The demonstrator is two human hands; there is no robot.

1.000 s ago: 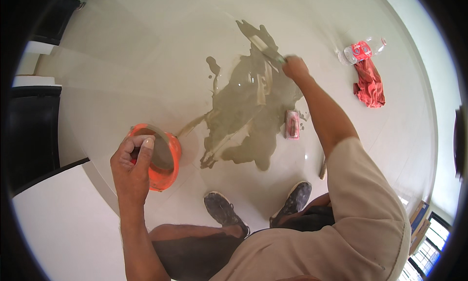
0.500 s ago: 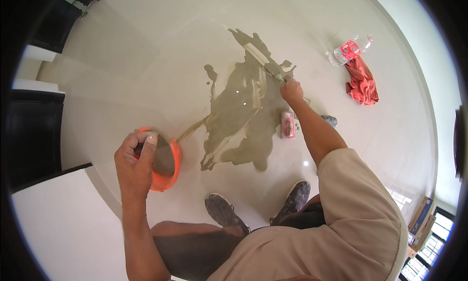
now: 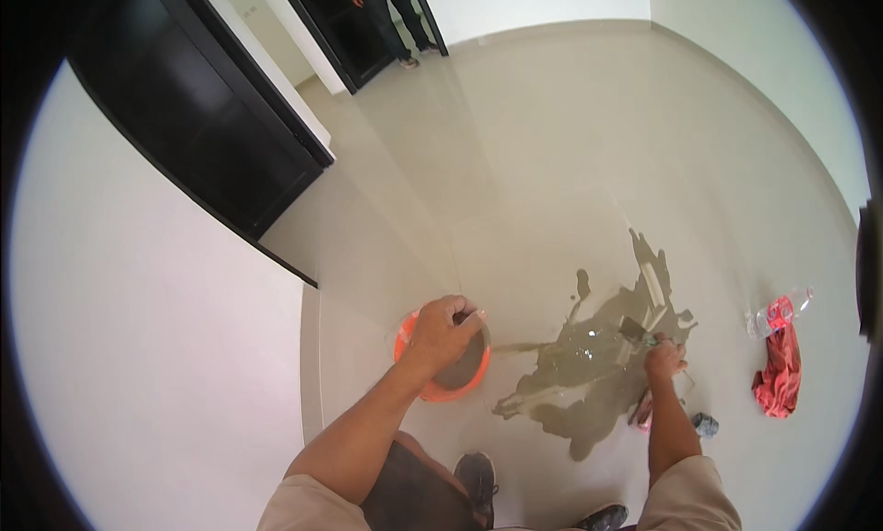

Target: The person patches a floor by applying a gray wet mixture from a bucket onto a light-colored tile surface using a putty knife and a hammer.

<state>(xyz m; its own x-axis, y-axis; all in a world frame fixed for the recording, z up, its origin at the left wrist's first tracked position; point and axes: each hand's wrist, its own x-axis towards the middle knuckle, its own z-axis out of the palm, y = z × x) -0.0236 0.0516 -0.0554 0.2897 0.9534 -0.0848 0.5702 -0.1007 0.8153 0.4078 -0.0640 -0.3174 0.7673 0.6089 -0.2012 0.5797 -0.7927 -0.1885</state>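
Note:
My left hand (image 3: 440,340) is closed at the top of the orange bucket (image 3: 403,347), which holds grey slurry, and appears to grip it. In my right hand (image 3: 665,356) is a flat scraper (image 3: 635,333) with a green handle, its blade in the irregular olive-grey wet patch (image 3: 575,365) on the pale floor (image 3: 515,190). Just below that hand lie a pink block (image 3: 641,411), partly behind my arm, and a dark crumpled item (image 3: 705,425). To the right, a clear bottle (image 3: 777,315) with a red label lies beside a crumpled red cloth (image 3: 777,379).
A white wall (image 3: 156,328) runs along the left, with a black door (image 3: 202,108) beyond it. A person (image 3: 405,25) stands at a far doorway, only legs and a hand showing. Another wall (image 3: 754,43) bounds the right. My shoes (image 3: 475,480) are below the bucket.
The view has tilted up, bringing the doors and the person's legs into sight. The scraper's blade has turned and shifted lower on the wet patch. My left hand stays at the bucket.

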